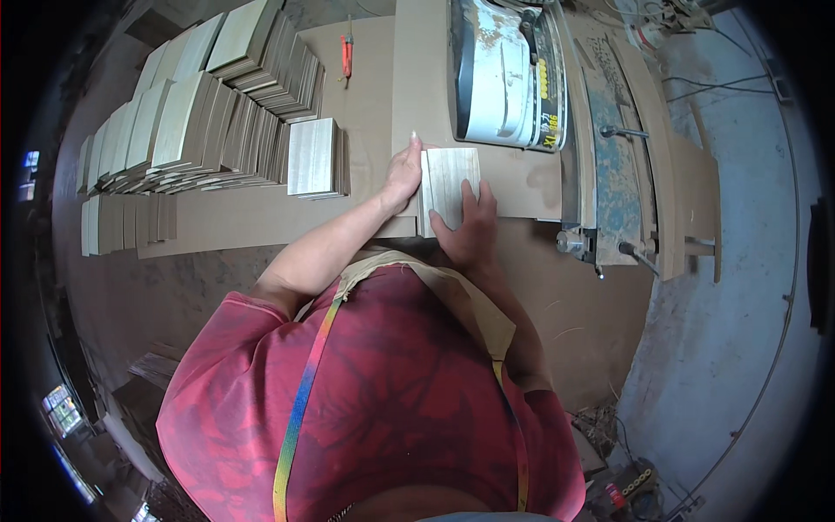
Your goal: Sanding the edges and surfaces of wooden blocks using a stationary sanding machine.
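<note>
A small stack of pale rectangular wooden boards [448, 174] stands at the front edge of the bench, just ahead of my body. My left hand [403, 178] grips its left side; the thumb points away from me and the other fingers are partly hidden. Across the near right part of the top board lies my right hand [472, 228], thumb and fingers spread apart. A little to the left sits a separate short stack of similar boards [313, 158].
Several rows of stacked boards [178, 122] fill the left side of the cardboard-covered bench [370, 96]. A red-handled tool [347, 56] lies at the back. To the right are a white and black machine [500, 78] and a worn blue metal bed with clamps [616, 161].
</note>
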`<state>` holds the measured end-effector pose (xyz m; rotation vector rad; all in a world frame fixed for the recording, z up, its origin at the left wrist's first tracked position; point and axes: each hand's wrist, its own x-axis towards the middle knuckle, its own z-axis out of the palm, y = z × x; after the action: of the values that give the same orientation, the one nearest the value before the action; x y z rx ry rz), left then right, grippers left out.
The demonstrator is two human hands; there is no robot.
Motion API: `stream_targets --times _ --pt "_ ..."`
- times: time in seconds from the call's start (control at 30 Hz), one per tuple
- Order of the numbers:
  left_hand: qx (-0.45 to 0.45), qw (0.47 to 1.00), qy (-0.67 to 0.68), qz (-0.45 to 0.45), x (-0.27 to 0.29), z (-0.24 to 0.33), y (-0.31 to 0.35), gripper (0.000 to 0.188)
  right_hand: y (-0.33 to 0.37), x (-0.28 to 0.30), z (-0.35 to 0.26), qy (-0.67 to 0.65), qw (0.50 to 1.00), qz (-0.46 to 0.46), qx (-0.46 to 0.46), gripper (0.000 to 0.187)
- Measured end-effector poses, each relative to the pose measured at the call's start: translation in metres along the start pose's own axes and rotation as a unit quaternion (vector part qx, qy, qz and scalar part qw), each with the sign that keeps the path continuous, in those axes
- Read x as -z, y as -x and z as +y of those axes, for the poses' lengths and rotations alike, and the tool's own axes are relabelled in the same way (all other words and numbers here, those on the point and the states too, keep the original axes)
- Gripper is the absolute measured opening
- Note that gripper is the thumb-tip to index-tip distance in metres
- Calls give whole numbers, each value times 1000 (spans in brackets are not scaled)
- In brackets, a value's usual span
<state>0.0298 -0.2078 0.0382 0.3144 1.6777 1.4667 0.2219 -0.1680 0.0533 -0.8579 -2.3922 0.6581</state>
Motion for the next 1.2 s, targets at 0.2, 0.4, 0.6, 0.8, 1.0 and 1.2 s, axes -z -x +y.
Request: stream_targets --times 0.2,0.4,0.6,0.8,1.0,1.2 --pt "62 974 172 -135 19 15 -4 60 -3 21 -11 -113 993 11 -15 72" --pt "43 957 192 -212 37 22 -1 41 -1 49 37 -101 988 34 -115 66" --pt "-10 969 103 -225 42 -1 -9 44 -4 27 137 164 980 89 -76 55" --pt "-22 998 -14 -62 10 17 0 47 -72 -15 171 183 971 154 -10 47" --pt "-79 978 -177 76 -8 8 -3 46 -41 -9 37 7 995 69 71 63" --pt "12 999 -33 -41 19 4 -13 44 3 21 71 84 991 15 -107 70"
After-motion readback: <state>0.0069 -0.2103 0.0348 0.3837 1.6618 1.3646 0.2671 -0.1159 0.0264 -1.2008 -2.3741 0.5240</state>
